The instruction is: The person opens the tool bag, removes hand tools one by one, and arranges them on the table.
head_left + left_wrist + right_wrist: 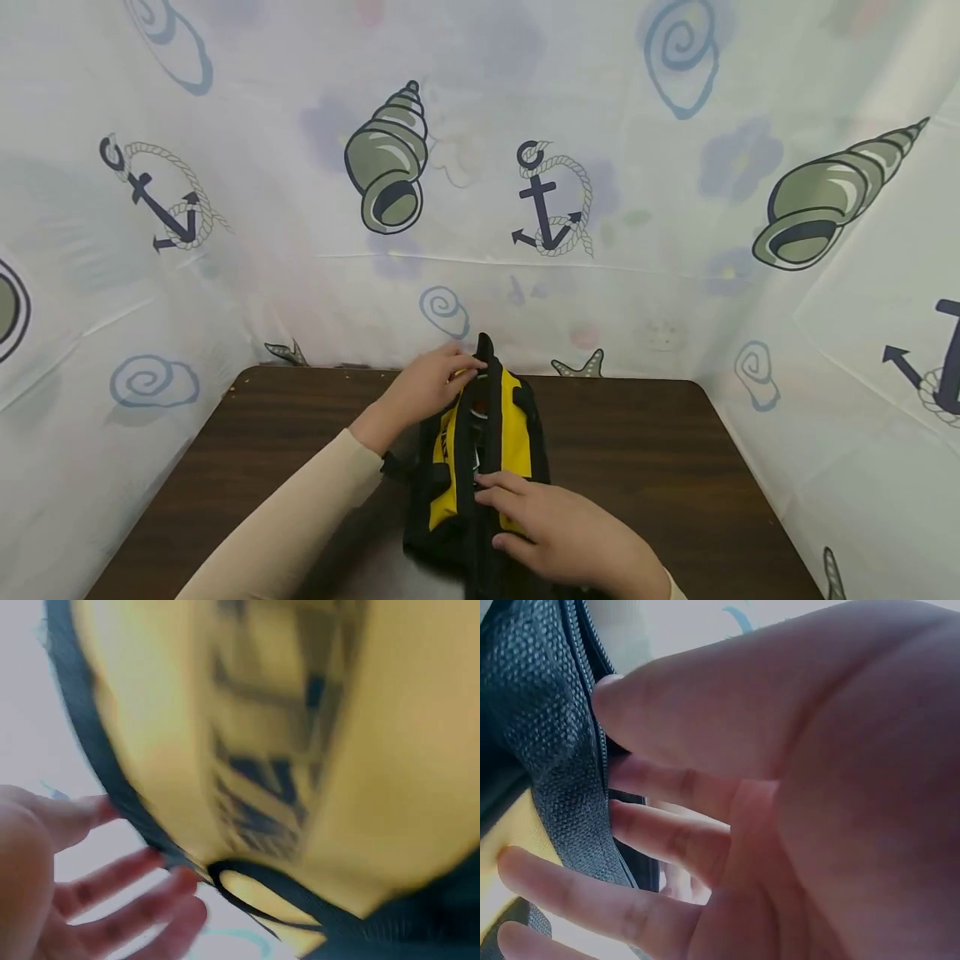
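Observation:
A black and yellow fabric bag [516, 425] stands on the table with its zippered top parted, and something partly seen lies inside. My left hand [427, 385] touches the far end of the opening's left edge; in the left wrist view its fingers [150, 900] meet the bag's dark trim beside a black loop [285, 889]. My right hand [566, 529] is at the nearer part of the opening. The right wrist view shows its thumb and fingers [667, 832] extended against the zipper edge [592, 750], some reaching past it.
The brown wooden table [637, 450] extends on both sides of the bag. A light curtain [480, 208] printed with shells, anchors and starfish hangs behind it and along both sides.

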A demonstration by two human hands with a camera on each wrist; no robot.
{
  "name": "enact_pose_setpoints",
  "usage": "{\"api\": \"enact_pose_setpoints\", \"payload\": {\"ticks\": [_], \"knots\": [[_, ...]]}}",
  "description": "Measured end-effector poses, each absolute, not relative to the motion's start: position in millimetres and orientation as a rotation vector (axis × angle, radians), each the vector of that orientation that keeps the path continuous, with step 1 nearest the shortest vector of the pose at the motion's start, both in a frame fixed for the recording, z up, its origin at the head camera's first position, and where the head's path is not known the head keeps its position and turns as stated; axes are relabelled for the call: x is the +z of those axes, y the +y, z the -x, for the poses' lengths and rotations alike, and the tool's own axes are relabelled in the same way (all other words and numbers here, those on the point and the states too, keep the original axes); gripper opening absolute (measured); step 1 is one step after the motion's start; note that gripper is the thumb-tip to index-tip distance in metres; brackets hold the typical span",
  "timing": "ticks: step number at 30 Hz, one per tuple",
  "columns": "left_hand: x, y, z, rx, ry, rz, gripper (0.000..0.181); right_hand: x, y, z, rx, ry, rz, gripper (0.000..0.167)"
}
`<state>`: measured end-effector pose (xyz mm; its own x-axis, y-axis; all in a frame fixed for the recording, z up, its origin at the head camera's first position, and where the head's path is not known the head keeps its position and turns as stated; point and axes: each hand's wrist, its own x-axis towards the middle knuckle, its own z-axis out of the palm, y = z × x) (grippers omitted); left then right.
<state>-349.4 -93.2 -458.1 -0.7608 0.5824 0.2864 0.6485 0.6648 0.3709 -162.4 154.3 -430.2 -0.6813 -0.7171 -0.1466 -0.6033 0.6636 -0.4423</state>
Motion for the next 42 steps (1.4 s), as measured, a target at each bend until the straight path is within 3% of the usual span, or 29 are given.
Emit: {"api": "enact_pose_setpoints", "payload": {"ticks": [7, 16, 21, 26, 30, 34, 38, 42], "knots": [[-449.2, -103.1, 283.1, -0.822, -2.874, 1.018, 0.028, -430.1, 152.8, 172.9, -0.58, 2.566, 1.019, 0.048], [-444.7, -105.0, 246.5, -0.839, -2.984, 0.573, 0.036, -425.3, 157.2, 197.5, -0.755, 2.724, 0.917, 0.037], [-441.2, -116.7, 237.6, -0.803, -3.015, 0.452, 0.035, -430.6, 166.1, 206.6, -0.874, 2.86, 0.815, 0.021], [-437.9, -121.2, 237.9, -0.777, -3.049, 0.47, 0.016, -437.6, 177.0, 218.1, -0.983, 2.909, 0.702, 0.018], [-441.7, -125.2, 240.4, -0.76, -3.101, 0.465, 0.046, -445.8, 183.0, 225.6, -0.967, 2.986, 0.57, 0.029], [-447.1, -127.7, 244.6, -0.764, -3.135, 0.427, 0.06, -450.9, 190.0, 230.3, -0.925, 3.075, 0.533, 0.049], [-450.4, -130.3, 249.5, -0.765, -3.114, 0.389, 0.057, -453.0, 194.1, 234.3, -0.921, 3.112, 0.518, 0.055], [-451.1, -137.1, 252.8, -0.82, -3.094, 0.35, 0.053, -454.0, 198.7, 237.2, -0.901, 3.087, 0.411, 0.043]]}}
